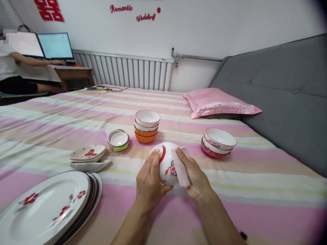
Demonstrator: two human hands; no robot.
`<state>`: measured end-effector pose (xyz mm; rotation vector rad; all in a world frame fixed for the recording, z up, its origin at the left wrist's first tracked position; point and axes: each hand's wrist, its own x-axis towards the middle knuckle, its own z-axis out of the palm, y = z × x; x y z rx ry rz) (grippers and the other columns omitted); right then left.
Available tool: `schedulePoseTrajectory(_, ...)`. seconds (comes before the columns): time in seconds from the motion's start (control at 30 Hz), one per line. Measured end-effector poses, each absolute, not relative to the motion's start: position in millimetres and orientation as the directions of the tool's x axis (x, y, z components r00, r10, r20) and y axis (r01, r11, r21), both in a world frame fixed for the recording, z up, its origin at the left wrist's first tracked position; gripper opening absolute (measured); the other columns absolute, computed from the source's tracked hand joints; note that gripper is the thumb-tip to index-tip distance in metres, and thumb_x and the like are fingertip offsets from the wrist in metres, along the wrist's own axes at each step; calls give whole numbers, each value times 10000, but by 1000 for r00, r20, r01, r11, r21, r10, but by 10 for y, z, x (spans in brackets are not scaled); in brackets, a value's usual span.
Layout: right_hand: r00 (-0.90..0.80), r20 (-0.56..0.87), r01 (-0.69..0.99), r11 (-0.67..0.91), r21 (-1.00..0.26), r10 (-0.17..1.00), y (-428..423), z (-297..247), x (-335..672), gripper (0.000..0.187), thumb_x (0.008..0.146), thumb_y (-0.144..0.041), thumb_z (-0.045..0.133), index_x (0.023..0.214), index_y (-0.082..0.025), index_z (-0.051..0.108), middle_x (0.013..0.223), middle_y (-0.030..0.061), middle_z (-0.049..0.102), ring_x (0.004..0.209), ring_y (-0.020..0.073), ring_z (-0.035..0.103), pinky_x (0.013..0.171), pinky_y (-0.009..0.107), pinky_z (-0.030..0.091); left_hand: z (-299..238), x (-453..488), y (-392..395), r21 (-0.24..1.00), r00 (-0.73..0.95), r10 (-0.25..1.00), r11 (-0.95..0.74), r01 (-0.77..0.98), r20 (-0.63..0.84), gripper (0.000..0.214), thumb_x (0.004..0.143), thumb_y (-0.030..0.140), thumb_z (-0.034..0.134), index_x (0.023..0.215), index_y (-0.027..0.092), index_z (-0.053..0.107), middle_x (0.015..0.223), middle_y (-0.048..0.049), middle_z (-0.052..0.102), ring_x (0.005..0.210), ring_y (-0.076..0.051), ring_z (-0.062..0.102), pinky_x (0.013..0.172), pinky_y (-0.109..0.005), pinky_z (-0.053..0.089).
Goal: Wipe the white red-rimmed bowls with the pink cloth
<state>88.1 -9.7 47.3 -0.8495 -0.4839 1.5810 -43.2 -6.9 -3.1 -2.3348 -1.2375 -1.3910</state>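
Note:
A white bowl [167, 170] with red and dark markings is tilted on its side between my two hands, its outside toward me. My left hand [150, 177] grips it from the left, fingers over the top and thumb underneath. On the other side, my right hand [195, 177] holds a folded white cloth [182, 170] against the bowl's outer wall. Beyond the bowl stands a stack of white and orange bowls [146, 126]. Farther right is another stack of bowls [218, 143], white over red.
Several large plates [46, 207] are stacked at the front left, with leaf-shaped dishes [88, 154] and small dishes [119, 139] behind. A pink pillow [221, 102] lies by the grey headboard [278, 81]. Cables [102, 89] lie on the striped bed sheet [245, 211]. A person sits at a desk, far left.

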Motion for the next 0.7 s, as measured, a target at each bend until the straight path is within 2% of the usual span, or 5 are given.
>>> schedulePoseTrajectory(0.17, -41, -245, -707, -202, -677, 969, -30, 447, 978, 396, 735, -403, 714, 1032, -149, 651, 866, 69, 741, 866, 251, 694, 815, 389, 547, 18, -438, -56, 278, 220, 512, -723, 633, 831, 1019, 588, 529, 778, 1404, 182, 276, 1409, -194, 421, 1295, -354, 423, 1047, -469, 399)
schedulePoseTrajectory(0.27, -4, -187, -743, -128, -656, 982, 21, 433, 1084, 374, 774, -443, 669, 1050, -192, 645, 925, 33, 740, 929, 220, 680, 852, 347, 537, 13, -466, -17, 546, 10, 640, -662, 514, 768, 1137, 518, 670, 738, 1419, 173, 253, 1479, -214, 300, 1363, -384, 296, 1083, -538, 313)
schedulePoseTrajectory(0.4, -13, -113, -761, -83, -643, 993, 40, 424, 1140, 400, 773, -517, 641, 1050, -229, 639, 903, -1, 743, 950, 211, 673, 844, 324, 540, 9, -474, 34, 981, -183, 966, -191, -41, 181, 819, 778, 718, 433, 1349, 133, 387, 1411, -207, 425, 1319, -328, 399, 1058, -501, 358)
schedulePoseTrajectory(0.5, -125, -165, -735, -203, -648, 978, 21, 425, 1085, 462, 772, -586, 598, 1020, -199, 646, 841, 22, 744, 917, 235, 680, 789, 340, 553, 85, -452, 16, 888, 131, 982, 180, -423, -136, 817, 804, 758, 263, 1229, 115, 532, 1178, -183, 639, 1158, -327, 569, 939, -463, 481)
schedulePoseTrajectory(0.7, -197, -201, -683, -281, -674, 960, 7, 401, 990, 484, 781, -601, 572, 972, -163, 646, 785, 37, 738, 837, 243, 690, 747, 348, 547, 199, -463, -81, 748, 262, 957, 264, -609, -124, 808, 693, 801, 444, 1146, 150, 600, 1012, -138, 712, 1058, -325, 627, 901, -449, 513)
